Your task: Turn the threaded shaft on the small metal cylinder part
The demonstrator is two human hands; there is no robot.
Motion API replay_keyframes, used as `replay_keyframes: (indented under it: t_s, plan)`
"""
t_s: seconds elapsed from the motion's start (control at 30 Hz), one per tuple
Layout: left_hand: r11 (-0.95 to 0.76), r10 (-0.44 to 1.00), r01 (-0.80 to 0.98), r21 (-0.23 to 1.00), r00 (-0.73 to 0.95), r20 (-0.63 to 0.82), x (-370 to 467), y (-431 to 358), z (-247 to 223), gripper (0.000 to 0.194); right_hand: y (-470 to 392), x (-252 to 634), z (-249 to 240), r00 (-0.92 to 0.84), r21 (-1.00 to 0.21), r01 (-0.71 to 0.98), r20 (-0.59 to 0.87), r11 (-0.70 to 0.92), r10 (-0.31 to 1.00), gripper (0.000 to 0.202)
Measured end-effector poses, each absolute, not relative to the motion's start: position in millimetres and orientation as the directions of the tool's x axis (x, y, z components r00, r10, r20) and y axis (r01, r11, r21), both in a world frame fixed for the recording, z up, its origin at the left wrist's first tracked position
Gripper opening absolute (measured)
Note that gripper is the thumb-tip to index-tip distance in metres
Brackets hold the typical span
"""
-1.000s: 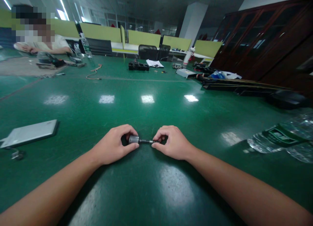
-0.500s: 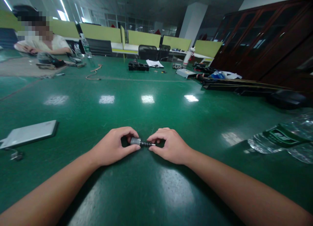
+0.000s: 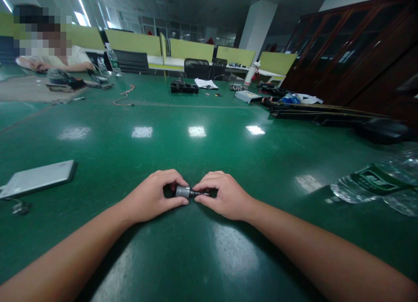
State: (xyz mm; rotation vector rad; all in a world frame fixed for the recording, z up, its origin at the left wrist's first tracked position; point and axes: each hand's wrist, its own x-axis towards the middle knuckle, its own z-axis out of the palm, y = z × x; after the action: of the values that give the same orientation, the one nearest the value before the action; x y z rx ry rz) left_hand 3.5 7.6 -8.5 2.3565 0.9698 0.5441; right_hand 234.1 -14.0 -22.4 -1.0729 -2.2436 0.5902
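A small grey metal cylinder (image 3: 183, 192), motor-like in shape, lies sideways just above the green tabletop or on it; I cannot tell which. My left hand (image 3: 150, 197) pinches it between thumb and fingers. From its right end runs a thin dark ribbed shaft (image 3: 203, 193). Close to the cylinder, the thumb and fingertips of my right hand (image 3: 230, 195) are closed on this shaft, whose free end points into the hollow of the palm. The fingertips partly cover the shaft.
On the left lies a silver flat device (image 3: 42, 178) with a small metal piece (image 3: 21, 207) near it. Clear water bottles (image 3: 375, 182) lie at the right. Farther back are a black holder (image 3: 184, 88), papers (image 3: 206, 84) and a white box (image 3: 247, 96). A person (image 3: 55, 60) sits far left.
My right fingertips have shifted left along the shaft, nearer the cylinder. The cylinder has moved slightly right, and more of it shows beyond my left hand.
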Motion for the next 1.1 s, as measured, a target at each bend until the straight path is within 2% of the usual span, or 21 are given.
replay_keyframes:
  t_s: [0.33,1.1]
  plan:
    - [-0.585,0.758,0.576,0.571,0.638,0.134,7.5,4.7,-6.4,0.023,-13.2,233.2,-21.4,-0.513,-0.591,0.555,0.312,0.586,0.800,0.013]
    - [-0.583,0.758,0.578,0.572,0.640,0.125,7.4,5.4,-4.9,0.022,-14.1,235.0,-17.5,-0.496,-0.594,0.581,0.283,0.556,0.821,0.013]
